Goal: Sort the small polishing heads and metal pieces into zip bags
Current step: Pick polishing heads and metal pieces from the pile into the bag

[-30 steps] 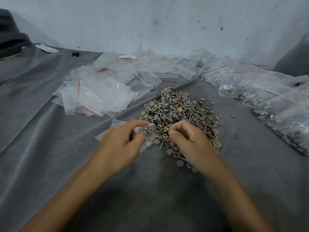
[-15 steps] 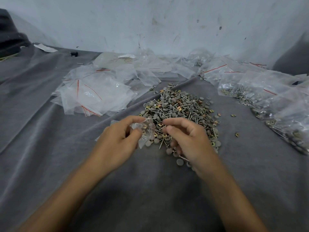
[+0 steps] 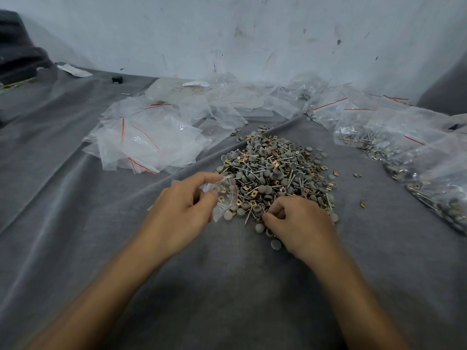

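Pinching the small zip bag (image 3: 225, 195) between thumb and fingers, your left hand (image 3: 182, 210) stays where it was half a second ago, just left of the pile (image 3: 275, 170). The bag's red zip strip faces the heap, and a few brass squares and thin pins show through the plastic.

Your right hand (image 3: 300, 223) has changed. It was raised with its fingertips by the bag's mouth; now it has dropped onto the near edge of the pile, just right of the bag. Its fingers are curled down among the grey heads and pins, and you cannot tell whether they have caught a piece.

The pile of grey heads, pins and brass squares spreads on the grey cloth (image 3: 227, 286) beyond both hands. Empty bags (image 3: 151, 145) lie in a loose stack beyond your left hand. Filled bags (image 3: 417, 152) lie well off to the right of your right hand.

One far bag (image 3: 177, 90) beyond the empty stack bears faint marks, too blurred to read.
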A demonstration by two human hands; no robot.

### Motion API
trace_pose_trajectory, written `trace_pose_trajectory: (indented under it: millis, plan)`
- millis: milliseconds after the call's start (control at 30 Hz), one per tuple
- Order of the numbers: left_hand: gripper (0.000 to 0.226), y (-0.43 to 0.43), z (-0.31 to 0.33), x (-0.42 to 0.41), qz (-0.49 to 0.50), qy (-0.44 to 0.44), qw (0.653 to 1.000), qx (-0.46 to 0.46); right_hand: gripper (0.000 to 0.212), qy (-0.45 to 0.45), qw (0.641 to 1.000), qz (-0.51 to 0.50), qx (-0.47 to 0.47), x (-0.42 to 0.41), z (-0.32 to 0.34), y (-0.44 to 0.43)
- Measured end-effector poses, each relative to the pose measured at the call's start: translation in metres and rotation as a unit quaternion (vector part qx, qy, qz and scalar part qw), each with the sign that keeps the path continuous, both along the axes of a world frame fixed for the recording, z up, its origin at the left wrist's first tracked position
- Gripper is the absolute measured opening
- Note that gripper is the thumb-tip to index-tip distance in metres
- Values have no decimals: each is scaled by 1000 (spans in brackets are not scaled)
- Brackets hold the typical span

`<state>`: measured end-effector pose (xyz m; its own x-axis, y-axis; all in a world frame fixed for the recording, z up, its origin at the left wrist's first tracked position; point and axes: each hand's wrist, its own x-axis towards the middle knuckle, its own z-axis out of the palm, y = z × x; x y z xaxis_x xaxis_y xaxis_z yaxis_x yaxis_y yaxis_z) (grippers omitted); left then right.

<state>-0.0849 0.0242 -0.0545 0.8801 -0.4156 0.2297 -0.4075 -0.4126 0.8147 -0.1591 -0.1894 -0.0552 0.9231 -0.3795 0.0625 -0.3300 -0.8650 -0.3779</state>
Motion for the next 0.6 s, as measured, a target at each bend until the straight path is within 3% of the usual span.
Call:
trace_pose_trajectory:
  millis: [167, 600]
  plan:
    - [28, -1, -1, 0, -2, -2, 1000, 11, 20, 8, 999, -22, 29, -1, 3, 0]
    - [29, -2, -3, -1, -7, -9, 1000, 27, 37, 80, 996, -2, -38, 3, 7, 6]
